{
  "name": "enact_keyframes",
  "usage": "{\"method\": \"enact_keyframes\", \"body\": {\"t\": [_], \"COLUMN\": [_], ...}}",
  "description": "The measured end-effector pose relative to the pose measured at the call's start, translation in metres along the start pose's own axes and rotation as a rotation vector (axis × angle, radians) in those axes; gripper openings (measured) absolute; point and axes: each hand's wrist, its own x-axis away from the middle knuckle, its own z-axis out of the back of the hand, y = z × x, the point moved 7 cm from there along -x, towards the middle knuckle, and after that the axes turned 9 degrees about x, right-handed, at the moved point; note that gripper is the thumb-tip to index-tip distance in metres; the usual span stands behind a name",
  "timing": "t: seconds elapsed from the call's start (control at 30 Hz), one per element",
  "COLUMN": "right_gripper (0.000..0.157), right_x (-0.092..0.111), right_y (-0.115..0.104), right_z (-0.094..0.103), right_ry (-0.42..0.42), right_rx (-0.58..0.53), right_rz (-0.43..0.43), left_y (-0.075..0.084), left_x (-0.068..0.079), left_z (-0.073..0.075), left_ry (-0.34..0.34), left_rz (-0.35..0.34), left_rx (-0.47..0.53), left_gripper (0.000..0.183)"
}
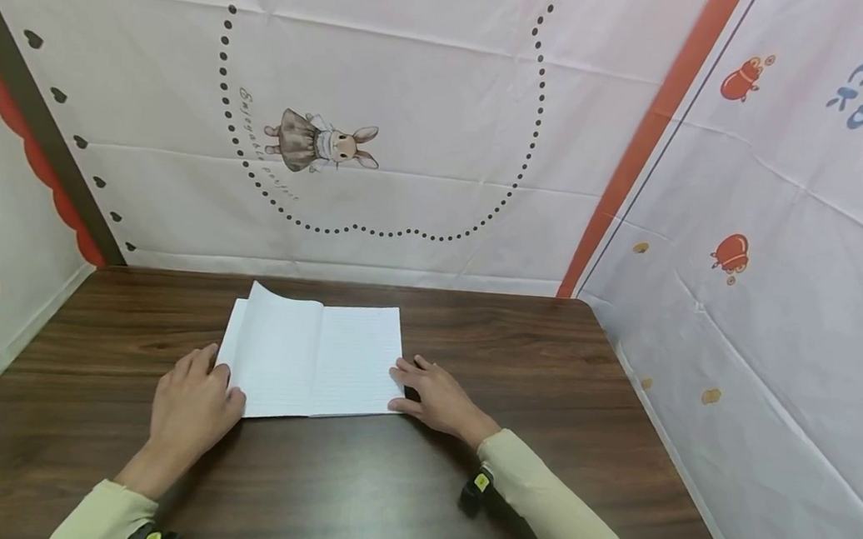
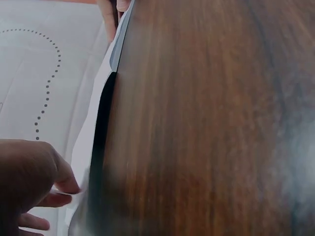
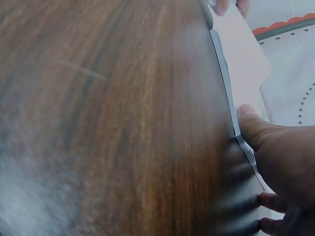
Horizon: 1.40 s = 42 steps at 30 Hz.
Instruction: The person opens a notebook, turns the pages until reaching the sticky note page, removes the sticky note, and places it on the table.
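Observation:
An open notebook (image 1: 356, 356) with lined white pages lies on the wooden table. One left page (image 1: 279, 351) is raised, and its upper corner curls upward. At the notebook's left edge is my left hand (image 1: 195, 399), its thumb by the lower left corner. The left wrist view has this hand's thumb (image 2: 67, 181) and a finger pinching the paper's edge. On the opposite side my right hand (image 1: 438, 397) rests at the right edge. Its thumb (image 3: 247, 120) lies on the page near the lower corner, while the other fingers reach along the edge.
The dark brown table (image 1: 356, 481) extends around the notebook. A white printed sheet with a rabbit picture (image 1: 320, 142) hangs behind it. More printed sheets flank the table at left and right. Black wrist cameras are strapped over pale sleeves (image 1: 557, 512).

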Motion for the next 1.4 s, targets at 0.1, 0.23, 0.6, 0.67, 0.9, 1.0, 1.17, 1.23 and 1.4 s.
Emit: {"method": "enact_keyframes", "body": {"t": [0.1, 0.23, 0.6, 0.67, 0.9, 1.0, 1.17, 1.23, 1.4], "right_gripper": [0.064, 0.064, 0.063, 0.063, 0.061, 0.061, 0.061, 0.061, 0.062], "right_x": [0.000, 0.000, 0.001, 0.003, 0.007, 0.008, 0.007, 0.006, 0.004], "right_y": [0.001, 0.001, 0.002, 0.002, 0.003, 0.005, 0.008, 0.009, 0.013], "right_z": [0.001, 0.001, 0.001, 0.001, 0.001, 0.000, -0.002, -0.003, -0.003], "right_ry": [-0.001, -0.004, -0.019, -0.025, -0.056, -0.066, -0.073, -0.076, -0.098], "right_rx": [0.000, -0.010, -0.002, -0.001, -0.021, -0.021, 0.005, 0.012, -0.003], "right_rz": [0.000, 0.001, -0.012, -0.012, 0.018, 0.026, 0.048, 0.053, 0.046], "left_y": [-0.004, -0.008, -0.006, -0.006, -0.017, -0.024, -0.036, -0.041, -0.045], "left_x": [0.000, 0.000, -0.001, 0.001, 0.007, 0.010, 0.014, 0.014, 0.014], "left_z": [-0.007, -0.012, -0.018, -0.023, -0.030, -0.030, -0.024, -0.022, -0.024], "left_ry": [-0.072, -0.129, -0.218, -0.297, -0.467, -0.486, -0.493, -0.494, -0.496], "left_rz": [0.051, 0.090, -0.158, -0.223, -0.183, -0.178, -0.155, -0.144, -0.132], "left_rx": [0.004, -0.012, -0.045, -0.068, -0.010, 0.054, 0.158, 0.178, 0.192], "left_gripper": [0.028, 0.034, 0.063, 0.057, 0.049, 0.056, 0.068, 0.069, 0.070]}}
